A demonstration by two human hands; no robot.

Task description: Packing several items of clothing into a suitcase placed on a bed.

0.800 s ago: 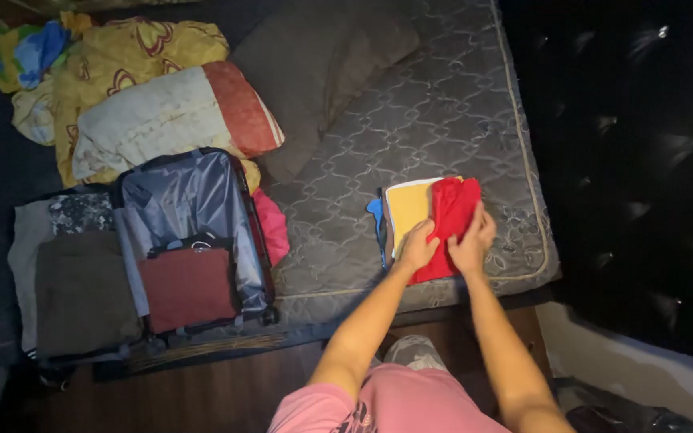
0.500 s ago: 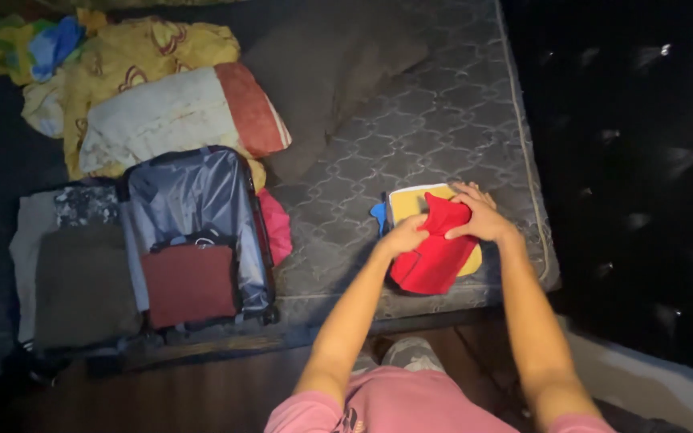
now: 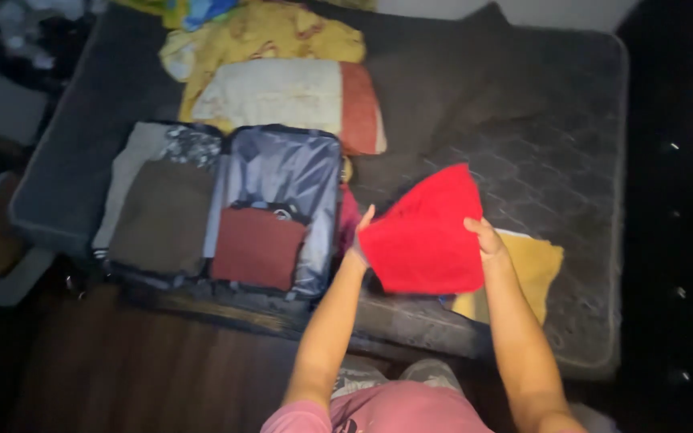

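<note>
From the head camera, an open suitcase (image 3: 226,210) lies on a grey quilted mattress (image 3: 555,144); no package, label or sign can be made out on anything here. Inside the suitcase sit a folded brown cloth (image 3: 162,216) in its left half and a folded dark red cloth (image 3: 257,247) in its right half, under a shiny grey lining. Behind the suitcase lie a cream pillow with a rust-red end (image 3: 290,100) and a yellow patterned sheet (image 3: 270,36). To the right of the suitcase, a red cloth (image 3: 427,232) is held up off the mattress, spread flat between both hands. The left hand (image 3: 360,236) grips its left edge, thumb up against the cloth; the right hand (image 3: 484,239) pinches its right edge, fingers closed on the fabric. Beyond the red cloth, further right of the suitcase, a yellow folded cloth (image 3: 535,269) lies on the mattress. Half a second ago the red cloth rested on that yellow one under both hands; now it is lifted and nearer the suitcase
</note>
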